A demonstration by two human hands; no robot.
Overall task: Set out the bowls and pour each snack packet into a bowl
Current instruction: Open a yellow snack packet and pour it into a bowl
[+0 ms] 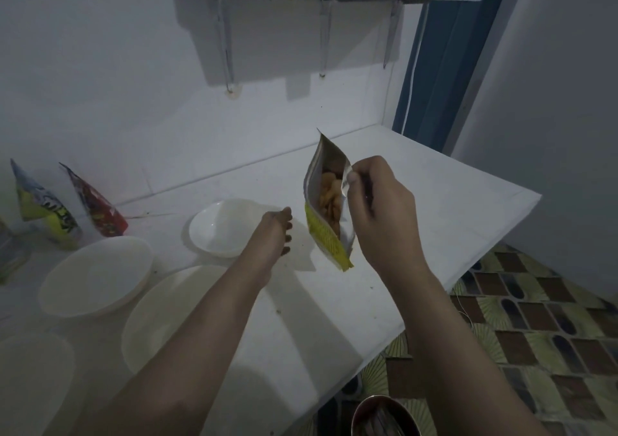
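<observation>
Four white bowls (pixel 214 231) stand on the white counter (pixel 418 208): one far, just left of the left hand, one at mid-left (pixel 95 275), one near-centre (pixel 174 312) partly under the left forearm, and one cut off at the near-left edge (pixel 30 378); all appear empty, evidently set out in a cluster so each can take one snack. Three packets are plainly seen. An opened yellow-green packet (pixel 329 201) hangs above the counter, just right of the far bowl, pinched at its torn top edge by the right hand (pixel 384 215), mouth upward so the pale chips inside stay put until tipping. Two sealed packets, one yellow-blue (pixel 43 208) and one red (pixel 97 208), lean against the far-left wall. The left hand (pixel 276 231) holds nothing, fingers loosely curled beside the far bowl, probably ready to steady it.
</observation>
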